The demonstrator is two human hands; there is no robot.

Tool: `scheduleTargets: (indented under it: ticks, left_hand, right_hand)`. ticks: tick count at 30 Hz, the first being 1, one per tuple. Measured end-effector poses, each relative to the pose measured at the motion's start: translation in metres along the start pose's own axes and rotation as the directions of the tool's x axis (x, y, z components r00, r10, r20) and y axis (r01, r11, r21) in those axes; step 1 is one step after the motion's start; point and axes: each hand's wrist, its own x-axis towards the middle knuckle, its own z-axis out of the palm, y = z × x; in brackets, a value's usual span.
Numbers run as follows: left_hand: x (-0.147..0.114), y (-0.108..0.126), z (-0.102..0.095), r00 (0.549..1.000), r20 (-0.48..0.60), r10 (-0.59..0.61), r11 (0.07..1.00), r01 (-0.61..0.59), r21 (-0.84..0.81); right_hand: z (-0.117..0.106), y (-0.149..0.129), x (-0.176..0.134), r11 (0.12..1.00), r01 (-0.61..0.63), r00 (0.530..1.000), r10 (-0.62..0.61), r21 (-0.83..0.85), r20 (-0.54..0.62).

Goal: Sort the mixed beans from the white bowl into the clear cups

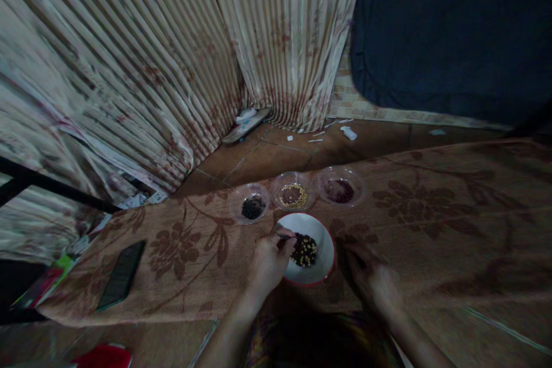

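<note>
A white bowl with a red rim [324, 241] stands on the patterned cloth, holding a mix of dark and pale yellow beans or seeds [305, 250]. At its left side, my left hand [271, 256] reaches over the rim with thumb and fingers pinched together; what they hold is too small to make out. To the right of the bowl, my right hand [377, 282] rests near the cloth, fingers loosely stretched and apart, nothing visible in them. Behind the bowl are three clear plastic tubs: one with black seeds [252, 207], one with yellow seeds [293, 196], one with dark red ones [340, 190].
A dark phone [121, 276] lies on the left of the brown floral cloth [185, 293]. Past the far edge, a small white bottle [348, 133] and white sticks lie on the tiled floor. Striped curtains [172, 40] hang behind; a dark blue covering [448, 34] fills the upper right.
</note>
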Motion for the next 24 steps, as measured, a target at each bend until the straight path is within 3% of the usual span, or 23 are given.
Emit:
scheduleTargets:
  ticks: [24]
  left_hand:
    - [0.0036, 0.0018, 0.0000, 1.000, 0.001, -0.017, 1.000, 0.017, 0.019]
  right_hand:
    - [0.0022, 0.0011, -0.0003, 1.000, -0.002, 1.000, 0.002, -0.018, -0.003]
